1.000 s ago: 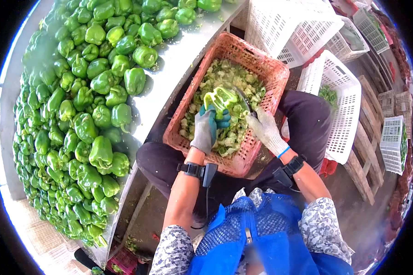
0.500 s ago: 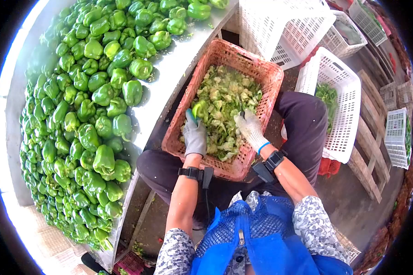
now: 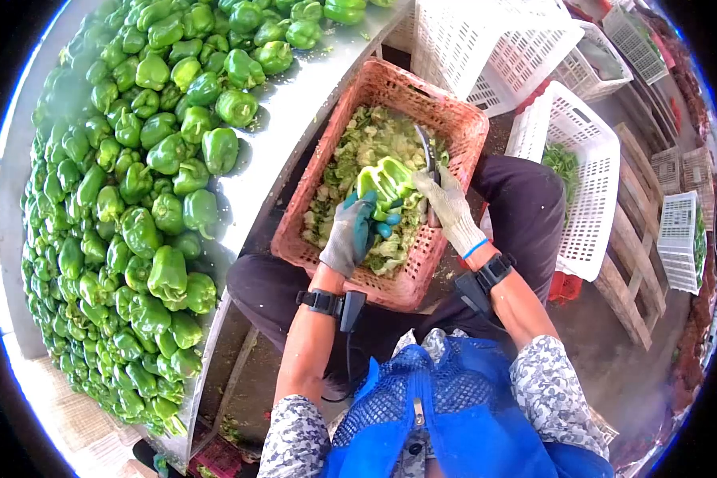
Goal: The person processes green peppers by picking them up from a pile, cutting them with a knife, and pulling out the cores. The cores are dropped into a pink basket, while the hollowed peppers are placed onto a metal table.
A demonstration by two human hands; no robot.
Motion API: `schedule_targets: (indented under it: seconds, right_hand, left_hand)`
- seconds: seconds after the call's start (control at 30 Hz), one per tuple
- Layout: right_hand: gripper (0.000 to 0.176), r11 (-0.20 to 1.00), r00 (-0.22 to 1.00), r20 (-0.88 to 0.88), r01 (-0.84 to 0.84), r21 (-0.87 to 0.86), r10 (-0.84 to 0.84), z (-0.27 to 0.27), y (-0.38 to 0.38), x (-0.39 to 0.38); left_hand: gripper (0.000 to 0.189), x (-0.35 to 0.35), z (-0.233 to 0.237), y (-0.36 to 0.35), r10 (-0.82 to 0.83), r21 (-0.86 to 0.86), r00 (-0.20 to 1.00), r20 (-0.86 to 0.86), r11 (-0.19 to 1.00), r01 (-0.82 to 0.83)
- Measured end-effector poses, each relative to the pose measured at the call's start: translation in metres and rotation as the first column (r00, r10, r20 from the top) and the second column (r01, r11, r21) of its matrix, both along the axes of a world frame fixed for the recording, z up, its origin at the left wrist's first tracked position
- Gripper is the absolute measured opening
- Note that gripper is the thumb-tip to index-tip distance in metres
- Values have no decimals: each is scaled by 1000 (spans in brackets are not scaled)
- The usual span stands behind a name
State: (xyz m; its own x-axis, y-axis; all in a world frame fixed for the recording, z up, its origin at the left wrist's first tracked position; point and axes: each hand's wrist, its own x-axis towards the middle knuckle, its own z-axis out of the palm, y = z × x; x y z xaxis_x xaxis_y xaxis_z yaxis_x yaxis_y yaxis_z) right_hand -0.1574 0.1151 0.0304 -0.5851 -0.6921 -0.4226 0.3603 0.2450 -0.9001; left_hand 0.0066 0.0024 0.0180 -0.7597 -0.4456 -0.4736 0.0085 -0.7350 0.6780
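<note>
A green bell pepper (image 3: 386, 180) is split open over the crate, its pale inside facing up. My left hand (image 3: 349, 233), in a grey glove with teal fingers, is closed around the pepper's lower left side. The gloved right hand (image 3: 448, 205) is wrapped around a knife (image 3: 430, 151) whose dark curved blade points away from me. Its thumb side is right at the pepper's right edge. Below both hands, a reddish plastic crate (image 3: 311, 185) holds a heap of pale green pepper cores and scraps (image 3: 390, 131).
A metal table (image 3: 291, 107) piled with green peppers (image 3: 127, 231) stands on the left. White crates (image 3: 526, 56) stack at the back right. Another white crate (image 3: 593, 199) with green contents sits beside my right knee, near a wooden pallet (image 3: 629, 263).
The pepper in my left hand has been spread open and brought toward the crate's middle. My right hand has risen beside it, with the knife blade now plainly visible.
</note>
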Motion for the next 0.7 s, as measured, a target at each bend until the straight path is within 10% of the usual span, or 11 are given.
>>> schedule_targets:
  seconds: [0.3, 0.7]
  right_hand:
    - [40, 999, 986, -163, -27, 30, 31, 13, -9, -13]
    - [28, 983, 990, 36, -142, 115, 139, 30, -4, 5]
  left_hand:
    - [49, 9, 11, 6, 94, 289, 944, -317, 957, 2]
    - [33, 7, 15, 9, 79, 35, 996, 33, 996, -80]
